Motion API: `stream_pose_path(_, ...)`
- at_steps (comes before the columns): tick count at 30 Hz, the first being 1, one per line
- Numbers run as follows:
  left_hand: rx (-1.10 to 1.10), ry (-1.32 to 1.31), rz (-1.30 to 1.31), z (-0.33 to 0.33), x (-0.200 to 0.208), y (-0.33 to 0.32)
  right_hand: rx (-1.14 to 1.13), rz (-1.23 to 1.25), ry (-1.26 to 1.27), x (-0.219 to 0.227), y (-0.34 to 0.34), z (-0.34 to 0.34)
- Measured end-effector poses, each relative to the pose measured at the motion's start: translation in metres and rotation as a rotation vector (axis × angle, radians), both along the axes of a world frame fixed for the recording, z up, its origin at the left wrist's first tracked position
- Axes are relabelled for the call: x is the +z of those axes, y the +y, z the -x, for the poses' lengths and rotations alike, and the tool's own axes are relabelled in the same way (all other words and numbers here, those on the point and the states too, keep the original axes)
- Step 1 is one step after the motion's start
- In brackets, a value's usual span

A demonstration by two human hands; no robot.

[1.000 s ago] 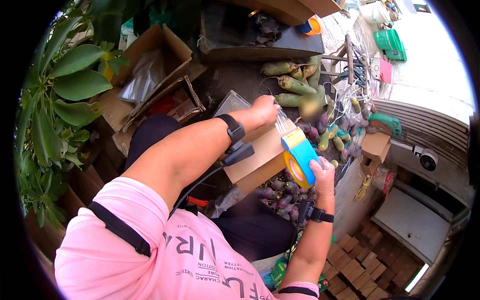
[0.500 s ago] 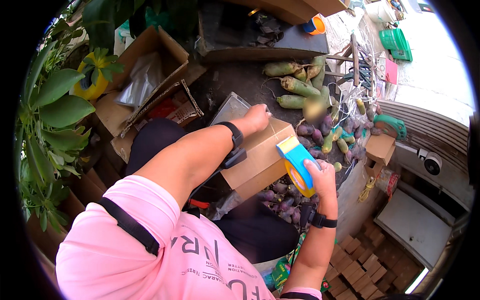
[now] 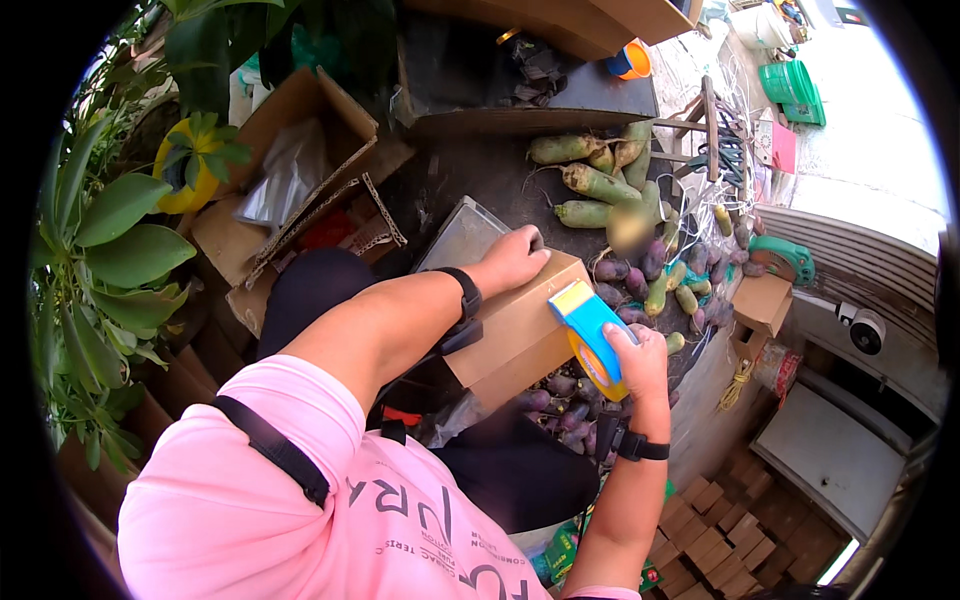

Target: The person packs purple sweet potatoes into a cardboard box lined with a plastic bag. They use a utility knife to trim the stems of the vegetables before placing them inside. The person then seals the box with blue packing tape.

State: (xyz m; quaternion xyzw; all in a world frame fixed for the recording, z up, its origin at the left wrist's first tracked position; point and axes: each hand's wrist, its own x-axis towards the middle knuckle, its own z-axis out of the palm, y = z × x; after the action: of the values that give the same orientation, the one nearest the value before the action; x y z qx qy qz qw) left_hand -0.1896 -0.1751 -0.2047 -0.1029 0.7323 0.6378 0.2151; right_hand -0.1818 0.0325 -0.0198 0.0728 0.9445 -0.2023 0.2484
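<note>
A brown cardboard box (image 3: 515,325) stands tilted in front of me, its taped-looking top facing up. My left hand (image 3: 513,258) presses on the box's far left part, fingers bent and closed over its edge; the fingertips are partly hidden. At the box's right end, my right hand (image 3: 642,358) grips a blue tape dispenser (image 3: 594,328) holding a yellow-rimmed roll. The dispenser's pale front end touches or nearly touches the box edge. A grey flat-topped piece (image 3: 468,232) lies beyond my left wrist.
Green radishes (image 3: 598,180) and purple root vegetables (image 3: 637,282) lie on the ground beyond the box. Open cartons (image 3: 345,110) with clear plastic bags (image 3: 287,165) stand left, near a yellow tape roll (image 3: 185,165) and leafy plants (image 3: 130,220). A wooden stool (image 3: 709,130) stands far right.
My left hand has moved slightly nearer and settled onto the box, its fingers more bent. The tape dispenser has shifted a little left along the box's right end.
</note>
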Motion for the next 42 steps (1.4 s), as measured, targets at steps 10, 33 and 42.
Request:
stream_pose_path(10,-0.522,-0.047,0.708,0.001,0.005,-0.009,0.045,-0.041,-0.005,-0.001,-0.002,0.011)
stream_pose_path(33,-0.649,0.776,0.789,-0.147,0.086,0.042,0.047,-0.120,-0.116,-0.004,0.000,0.014)
stream_pose_path(42,-0.662,0.718,0.826,-0.147,0.084,0.050,0.038,0.086,-0.003,-0.010,0.044,-0.018)
